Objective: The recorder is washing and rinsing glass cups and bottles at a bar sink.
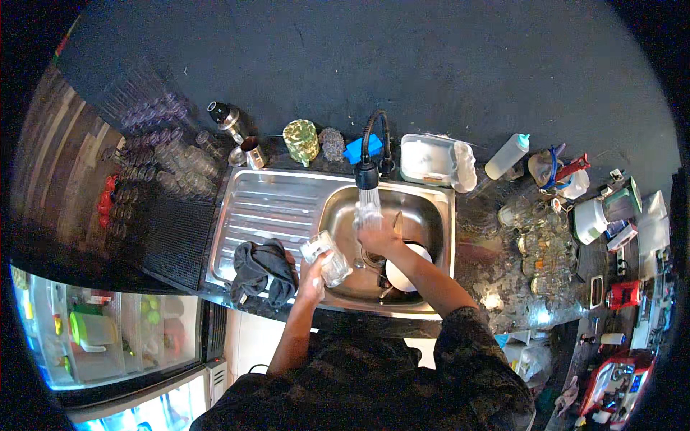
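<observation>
As the left hand (312,282) holds glassware (333,266), cloth (261,273) crowds the drainboard (269,208)

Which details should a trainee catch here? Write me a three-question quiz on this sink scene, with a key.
1. What does the left hand hold?
2. True or false: water is running from the black faucet.
3. Where does the dark cloth lie?
A: in the basin
B: on the ribbed drainboard
C: against the wall

Key:
1. A clear glass
2. True
3. B
</observation>
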`<state>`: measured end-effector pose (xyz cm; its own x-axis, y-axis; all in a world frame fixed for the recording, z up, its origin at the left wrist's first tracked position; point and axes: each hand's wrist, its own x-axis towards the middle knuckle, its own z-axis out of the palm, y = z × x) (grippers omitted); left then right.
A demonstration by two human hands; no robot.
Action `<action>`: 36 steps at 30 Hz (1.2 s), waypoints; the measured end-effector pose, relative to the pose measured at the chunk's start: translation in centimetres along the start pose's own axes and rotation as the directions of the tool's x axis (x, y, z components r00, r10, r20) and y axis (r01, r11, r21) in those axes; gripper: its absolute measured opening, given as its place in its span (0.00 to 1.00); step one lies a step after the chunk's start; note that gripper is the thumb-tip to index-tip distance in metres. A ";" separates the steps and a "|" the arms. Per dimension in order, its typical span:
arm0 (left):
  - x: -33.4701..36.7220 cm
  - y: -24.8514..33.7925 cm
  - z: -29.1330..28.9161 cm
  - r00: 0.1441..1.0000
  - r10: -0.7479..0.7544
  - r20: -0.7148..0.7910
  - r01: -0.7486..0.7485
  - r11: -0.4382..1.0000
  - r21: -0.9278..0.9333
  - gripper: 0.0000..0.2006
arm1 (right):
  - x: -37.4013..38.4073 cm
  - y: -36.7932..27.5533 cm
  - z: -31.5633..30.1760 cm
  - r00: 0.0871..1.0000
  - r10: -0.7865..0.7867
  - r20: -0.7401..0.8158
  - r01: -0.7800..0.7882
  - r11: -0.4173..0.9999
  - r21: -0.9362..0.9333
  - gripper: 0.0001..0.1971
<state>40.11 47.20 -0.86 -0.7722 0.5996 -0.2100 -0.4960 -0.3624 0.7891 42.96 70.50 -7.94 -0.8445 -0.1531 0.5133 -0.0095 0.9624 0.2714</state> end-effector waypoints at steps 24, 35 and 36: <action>-0.6 0.8 -0.8 0.988 -0.112 -0.109 0.110 0.994 -0.024 0.20 | 7.5 0.8 0.4 0.414 0.225 0.882 -0.122 -0.947 0.299 0.11; -0.8 -1.2 -3.0 0.976 -0.165 -0.141 0.168 0.986 0.007 0.19 | 7.0 0.2 -1.3 0.474 0.118 0.873 -0.164 -0.962 0.219 0.20; -0.9 -1.4 -3.4 0.971 -0.220 -0.096 0.218 0.975 -0.033 0.19 | 6.4 0.1 -2.5 0.458 0.122 0.880 -0.167 -0.961 0.220 0.20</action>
<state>40.15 44.79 -3.76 -0.6785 0.5932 -0.4333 -0.6653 -0.2462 0.7048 38.94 69.10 -2.56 -0.8595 0.2452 -0.4484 0.0319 -0.8499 -0.5260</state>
